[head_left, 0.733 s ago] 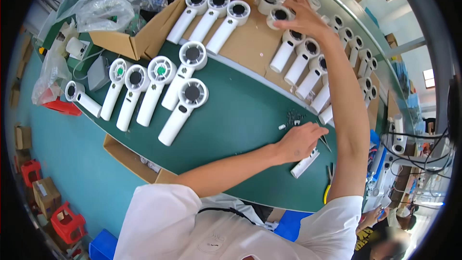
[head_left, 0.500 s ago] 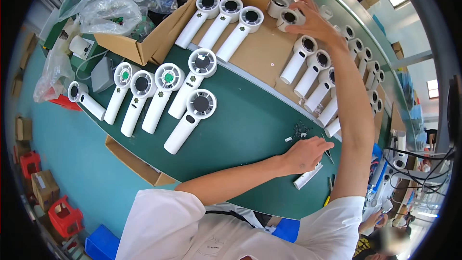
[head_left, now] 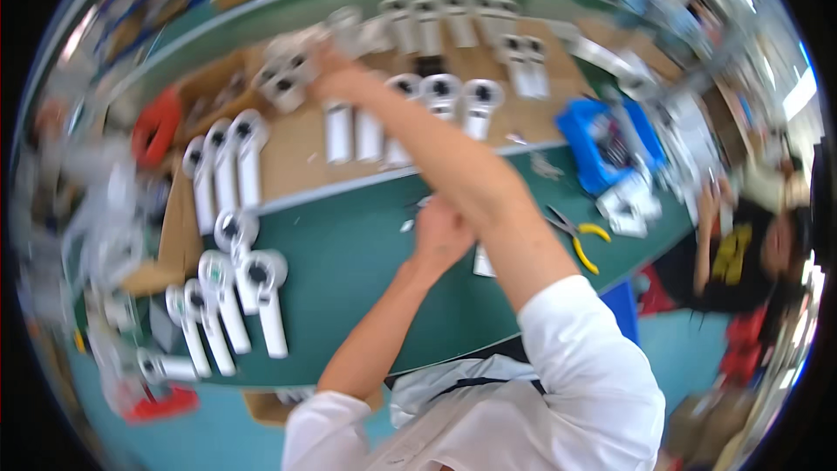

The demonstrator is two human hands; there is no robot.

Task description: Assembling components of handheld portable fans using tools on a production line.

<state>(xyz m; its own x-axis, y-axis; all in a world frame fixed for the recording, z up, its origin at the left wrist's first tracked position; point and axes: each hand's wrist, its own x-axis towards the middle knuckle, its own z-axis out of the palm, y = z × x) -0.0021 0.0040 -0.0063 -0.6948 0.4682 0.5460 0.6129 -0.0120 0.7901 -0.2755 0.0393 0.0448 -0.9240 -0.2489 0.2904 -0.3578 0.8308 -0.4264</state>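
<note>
My right hand (head_left: 333,70) reaches far across the bench, smeared by motion. It is beside a cluster of white fan heads (head_left: 286,87) with dark centres; I cannot tell whether it grips one. My left hand (head_left: 442,231) is low over the green bench, its fingers curled in and partly hidden by my right forearm. What it holds, if anything, does not show. Close to it lie a white handle piece (head_left: 484,262) and a small white part (head_left: 407,226). Several white handheld fans (head_left: 272,323) lie at the near left, and more white fans (head_left: 481,109) lie on the cardboard beyond my hands.
A blue bin (head_left: 582,148) of small parts stands to the right, with yellow-handled pliers (head_left: 586,240) nearer me. An open cardboard box (head_left: 179,231) and plastic bags (head_left: 96,209) crowd the left. At the right edge sits another person (head_left: 737,249) in dark clothes.
The whole view has swung to the right and blurred. My right hand stays by the white fan heads. My left hand's fingers look more curled, still beside the handle piece.
</note>
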